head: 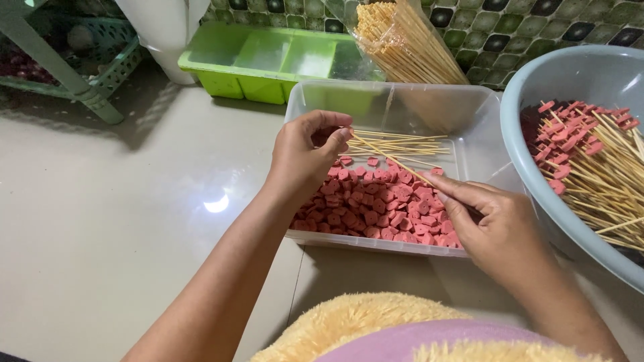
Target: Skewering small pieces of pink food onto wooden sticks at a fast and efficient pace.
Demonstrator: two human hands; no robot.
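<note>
My left hand (305, 151) is pinched shut on the tip of a skewer (392, 159); my right hand (493, 224), fingers curled, grips its other end. The skewer runs from ten o'clock down to four o'clock above the tub (469, 110), over the pink slices (376, 204). I judge the stick light, stiff but easy to snap, so I hold it near the ends. The slices look soft and slick, best pinched by their edges. Finished skewers lie in the basin (537, 87) at three o'clock.
</note>
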